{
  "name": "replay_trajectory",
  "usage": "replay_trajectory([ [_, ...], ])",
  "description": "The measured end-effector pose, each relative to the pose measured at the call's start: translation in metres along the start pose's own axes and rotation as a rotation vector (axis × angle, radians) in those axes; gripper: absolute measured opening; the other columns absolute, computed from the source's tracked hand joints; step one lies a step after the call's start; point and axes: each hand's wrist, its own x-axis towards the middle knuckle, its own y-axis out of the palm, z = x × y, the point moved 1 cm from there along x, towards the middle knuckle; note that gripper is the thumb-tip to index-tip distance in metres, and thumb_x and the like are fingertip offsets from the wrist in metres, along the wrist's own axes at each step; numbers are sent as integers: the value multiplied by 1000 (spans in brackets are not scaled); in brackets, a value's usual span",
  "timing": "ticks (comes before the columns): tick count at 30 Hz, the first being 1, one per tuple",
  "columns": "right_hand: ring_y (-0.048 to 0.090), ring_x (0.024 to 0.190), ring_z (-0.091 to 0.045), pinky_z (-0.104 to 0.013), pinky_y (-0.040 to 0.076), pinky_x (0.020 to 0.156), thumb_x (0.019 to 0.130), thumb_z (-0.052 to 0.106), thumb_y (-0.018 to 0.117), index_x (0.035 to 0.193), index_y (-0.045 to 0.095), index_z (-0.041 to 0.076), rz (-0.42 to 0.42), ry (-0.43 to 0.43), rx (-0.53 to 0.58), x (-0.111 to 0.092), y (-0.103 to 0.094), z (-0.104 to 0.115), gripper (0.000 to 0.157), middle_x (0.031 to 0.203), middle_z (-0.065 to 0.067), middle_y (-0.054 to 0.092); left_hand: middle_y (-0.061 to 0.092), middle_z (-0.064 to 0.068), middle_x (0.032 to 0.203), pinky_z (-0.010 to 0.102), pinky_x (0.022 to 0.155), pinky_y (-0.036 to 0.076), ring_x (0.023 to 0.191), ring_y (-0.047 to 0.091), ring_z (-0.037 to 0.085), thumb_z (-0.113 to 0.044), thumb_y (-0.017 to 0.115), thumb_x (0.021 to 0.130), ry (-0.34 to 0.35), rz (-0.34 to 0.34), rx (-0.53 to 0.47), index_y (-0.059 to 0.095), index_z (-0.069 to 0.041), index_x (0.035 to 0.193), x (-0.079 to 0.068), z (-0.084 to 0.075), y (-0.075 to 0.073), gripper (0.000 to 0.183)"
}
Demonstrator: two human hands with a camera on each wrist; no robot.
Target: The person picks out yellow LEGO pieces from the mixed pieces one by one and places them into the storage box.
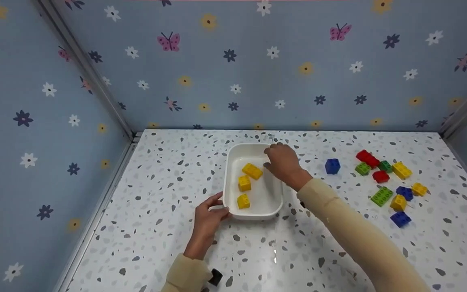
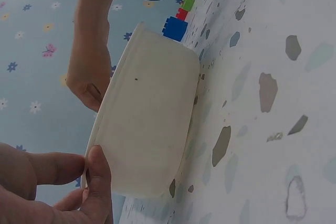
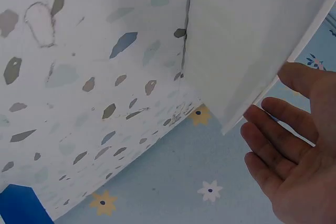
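A white plastic tub (image 1: 253, 215) stands on the speckled table, holding a yellow brick (image 1: 252, 171) at the back and two smaller yellow bricks (image 1: 244, 183) in front of it. My left hand (image 1: 209, 217) pinches the tub's near left rim between thumb and fingers, as the left wrist view shows (image 2: 63, 182). Over the far right rim is my right hand (image 1: 284, 162), its fingers pointing into the tub. In the right wrist view that hand (image 3: 294, 145) has loosely bent, spread fingers with nothing seen between them; its thumb tip is partly hidden by the rim.
To the right of the tub stands a blue brick (image 1: 332, 166). Farther right lie several loose bricks, among them a red one (image 1: 367, 158), a long green one (image 1: 382, 196) and a yellow one (image 1: 401, 170). Flower-patterned walls (image 1: 233, 73) border the table's back and sides.
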Motion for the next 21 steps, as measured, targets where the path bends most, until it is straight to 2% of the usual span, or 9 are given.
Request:
replay_trajectory([
  [8,69,111,-37,-50,56,107,93,13,82,125,75,-3,-131,37,81,-17,-11,-25,37,119,-20,75,57,23,128,28,85,64,88,66,20,8,66,95,5,-5,9,59,1,148,0,1,1,54],
  [17,68,112,-41,-55,57,102,90,9,83,122,74,-6,-240,45,119,-40,-16,-57,36,118,-24,74,58,23,129,28,87,64,90,66,20,7,65,95,0,-8,28,58,-1,149,-1,1,-1,54],
  [21,67,114,-43,-58,55,104,91,8,82,123,74,-6,-263,56,143,-50,-18,-73,36,120,-25,73,58,22,130,28,88,64,91,66,21,7,66,96,-10,-6,34,59,-2,149,-1,0,0,55],
])
